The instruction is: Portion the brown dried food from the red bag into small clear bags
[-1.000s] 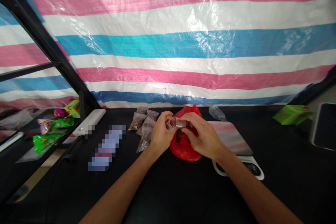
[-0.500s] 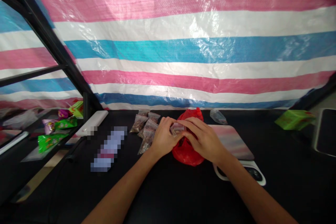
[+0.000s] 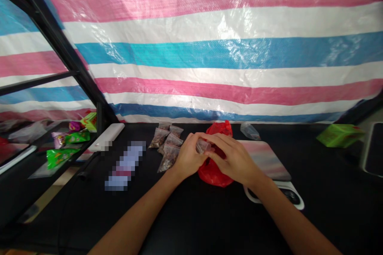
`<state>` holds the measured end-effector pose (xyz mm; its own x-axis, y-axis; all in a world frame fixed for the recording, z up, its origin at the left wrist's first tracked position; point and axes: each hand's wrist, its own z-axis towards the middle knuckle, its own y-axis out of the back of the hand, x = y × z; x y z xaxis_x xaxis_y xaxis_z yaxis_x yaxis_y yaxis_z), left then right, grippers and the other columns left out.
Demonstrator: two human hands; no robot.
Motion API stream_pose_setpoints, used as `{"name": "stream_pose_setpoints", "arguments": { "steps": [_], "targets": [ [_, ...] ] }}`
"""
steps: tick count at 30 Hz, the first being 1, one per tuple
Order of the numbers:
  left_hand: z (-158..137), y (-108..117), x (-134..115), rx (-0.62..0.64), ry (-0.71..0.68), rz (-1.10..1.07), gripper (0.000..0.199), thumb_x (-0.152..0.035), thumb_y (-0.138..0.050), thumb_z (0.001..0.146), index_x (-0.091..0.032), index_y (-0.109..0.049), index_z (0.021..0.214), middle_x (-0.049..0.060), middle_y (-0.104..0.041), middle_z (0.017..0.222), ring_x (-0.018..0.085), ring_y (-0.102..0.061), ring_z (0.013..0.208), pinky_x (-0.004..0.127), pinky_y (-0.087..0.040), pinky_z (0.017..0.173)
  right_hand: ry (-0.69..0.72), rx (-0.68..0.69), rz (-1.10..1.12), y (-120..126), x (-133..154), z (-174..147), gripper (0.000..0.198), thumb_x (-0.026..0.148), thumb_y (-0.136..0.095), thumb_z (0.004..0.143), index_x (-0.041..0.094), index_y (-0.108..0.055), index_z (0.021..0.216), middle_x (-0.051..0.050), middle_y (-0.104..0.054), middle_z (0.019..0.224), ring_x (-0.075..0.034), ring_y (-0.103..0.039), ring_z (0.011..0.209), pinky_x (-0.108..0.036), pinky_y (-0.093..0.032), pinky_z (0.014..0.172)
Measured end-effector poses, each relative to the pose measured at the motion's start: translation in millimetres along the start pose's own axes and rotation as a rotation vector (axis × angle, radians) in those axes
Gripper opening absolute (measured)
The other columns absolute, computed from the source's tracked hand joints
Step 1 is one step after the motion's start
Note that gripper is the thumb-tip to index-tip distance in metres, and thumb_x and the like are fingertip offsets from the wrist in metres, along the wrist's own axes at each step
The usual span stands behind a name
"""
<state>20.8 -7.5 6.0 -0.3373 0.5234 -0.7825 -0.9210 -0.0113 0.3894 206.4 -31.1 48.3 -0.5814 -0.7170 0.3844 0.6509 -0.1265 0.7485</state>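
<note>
Between my two hands is a small clear plastic bag [image 3: 203,146], its lower part hidden by fingers. My left hand [image 3: 189,156] is closed on the bag's left side. From the right, my right hand [image 3: 232,157] grips the same bag with thumb and fingers. Directly below and behind the hands sits a red plastic bag [image 3: 216,174], partly covered by them; its contents are mostly hidden. Several small zip bags [image 3: 169,157] filled with brownish bits lie just left of my left hand.
Under my right forearm lies a flat white device with a shiny plate [image 3: 265,159], like a kitchen scale. Behind it is a clear bag [image 3: 250,131]. A green box [image 3: 339,135] stands right; a white bar [image 3: 107,137] and black frame post [image 3: 100,113] stand left.
Both hands keep their hold on the small clear bag over the red bag, with only slight finger movement. The whole view has shifted a little.
</note>
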Motion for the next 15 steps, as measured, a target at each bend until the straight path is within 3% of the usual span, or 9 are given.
{"name": "stream_pose_setpoints", "arguments": {
  "steps": [5,11,15],
  "targets": [
    [1,0,3,-0.020,0.026,-0.040,0.042,-0.021,-0.078,0.078,-0.025,-0.064,0.118,0.006,-0.066,0.113,0.025,-0.059,0.105,0.037,-0.046,0.095,-0.022,0.020,0.084,-2,3,2,0.044,0.017,-0.058,0.097,0.032,-0.057,0.139,-0.006,-0.065,0.130,-0.024,-0.063,0.118,-0.040,-0.053,0.101],
    [5,2,5,-0.065,0.126,-0.009,0.024,-0.020,-0.067,0.087,-0.023,-0.063,0.110,0.004,-0.064,0.097,0.020,-0.060,0.090,0.032,-0.046,0.083,-0.075,-0.070,0.010,9,-6,2,0.051,0.009,-0.049,0.094,0.028,-0.054,0.141,-0.007,-0.059,0.138,-0.023,-0.060,0.125,-0.038,-0.049,0.109],
    [9,6,-2,-0.136,0.303,0.144,0.023,-0.018,-0.062,0.086,-0.021,-0.055,0.107,0.002,-0.063,0.091,0.018,-0.060,0.082,0.029,-0.044,0.076,-0.136,0.161,-0.201,14,-23,-1,0.049,0.005,-0.049,0.088,0.025,-0.064,0.131,-0.007,-0.065,0.132,-0.024,-0.067,0.113,-0.038,-0.050,0.101]
  ]
}}
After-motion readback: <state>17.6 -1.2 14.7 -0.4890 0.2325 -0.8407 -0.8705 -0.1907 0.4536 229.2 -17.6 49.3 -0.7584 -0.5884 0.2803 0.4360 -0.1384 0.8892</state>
